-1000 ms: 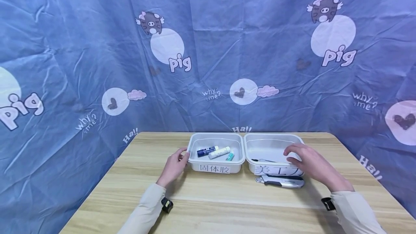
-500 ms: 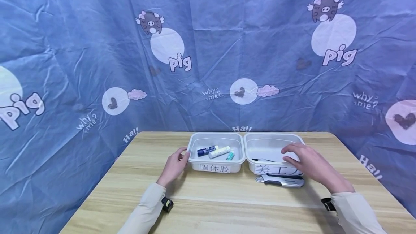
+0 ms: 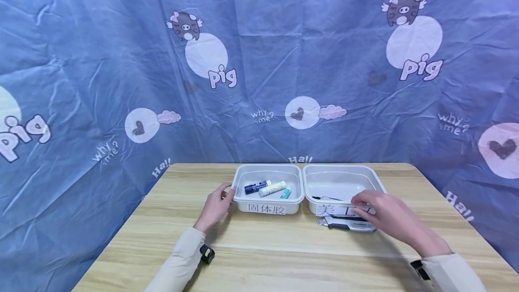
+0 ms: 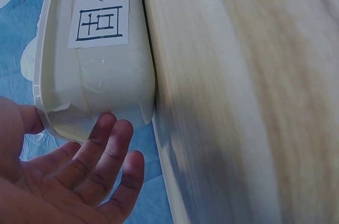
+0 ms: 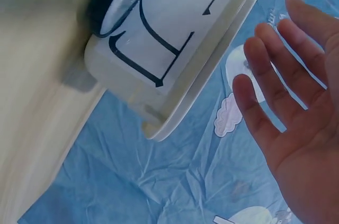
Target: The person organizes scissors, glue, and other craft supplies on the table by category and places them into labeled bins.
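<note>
A silver-and-black utility knife (image 3: 347, 225) lies flat on the pale wooden bench (image 3: 259, 256), just in front of the near wall of the right-hand white plastic tray (image 3: 377, 178), the one with a paper label of black characters on its front. Its long axis runs left to right, parallel to that wall, so it presents its side to the person rather than an end. The right hand (image 3: 379, 213) is much the nearer of the two: it hovers over the tray's near rim and label, directly above the right part of the knife, fingers straight and slightly spread, holding nothing; the right wrist view shows the same open palm (image 5: 296, 113) beside the tray's corner, with the knife's dark end (image 5: 103, 1) tucked against the tray wall. The left hand (image 3: 216, 204) is well apart from the knife, at the far side of the left-hand white plastic tray (image 3: 241, 177), its thumb on the rim and its relaxed fingers (image 4: 108, 147) resting against the outer wall. That tray holds three glue sticks: one dark blue (image 3: 257, 187), one white (image 3: 272, 188), one small and teal (image 3: 286, 193).
</note>
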Motion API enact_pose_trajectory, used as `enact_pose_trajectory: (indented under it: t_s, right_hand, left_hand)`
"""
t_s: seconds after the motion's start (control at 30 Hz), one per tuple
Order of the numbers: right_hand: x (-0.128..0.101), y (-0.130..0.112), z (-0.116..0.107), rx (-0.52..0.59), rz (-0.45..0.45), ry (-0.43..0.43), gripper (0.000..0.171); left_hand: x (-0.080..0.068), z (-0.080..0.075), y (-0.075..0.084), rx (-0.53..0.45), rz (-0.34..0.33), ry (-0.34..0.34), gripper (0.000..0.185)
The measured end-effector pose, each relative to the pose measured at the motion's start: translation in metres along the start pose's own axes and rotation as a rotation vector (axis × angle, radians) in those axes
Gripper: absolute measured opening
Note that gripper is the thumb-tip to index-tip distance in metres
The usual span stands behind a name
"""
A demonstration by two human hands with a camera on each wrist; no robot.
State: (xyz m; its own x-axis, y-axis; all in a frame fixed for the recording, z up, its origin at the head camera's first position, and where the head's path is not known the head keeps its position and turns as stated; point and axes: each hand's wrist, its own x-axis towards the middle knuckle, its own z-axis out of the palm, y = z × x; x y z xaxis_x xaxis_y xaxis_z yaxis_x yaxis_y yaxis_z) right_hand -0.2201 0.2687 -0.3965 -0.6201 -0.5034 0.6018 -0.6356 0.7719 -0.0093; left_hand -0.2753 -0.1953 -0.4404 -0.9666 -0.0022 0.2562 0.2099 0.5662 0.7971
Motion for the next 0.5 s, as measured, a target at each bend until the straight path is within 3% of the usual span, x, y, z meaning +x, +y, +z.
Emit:
enact_pose_trajectory:
  t_s: [0.27, 0.5]
  right_hand:
    - [-0.015, -0.005, 0.006, 0.015, -0.048, -0.048, 0.024]
    - [-0.026, -0.006, 0.013, 0.043, -0.074, -0.085, 0.025]
  left_hand:
    - [-0.001, 0.000, -0.002, -0.020, -0.019, -0.014, 0.041]
    - [-0.002, -0.001, 0.000, -0.018, 0.007, -0.015, 0.042]
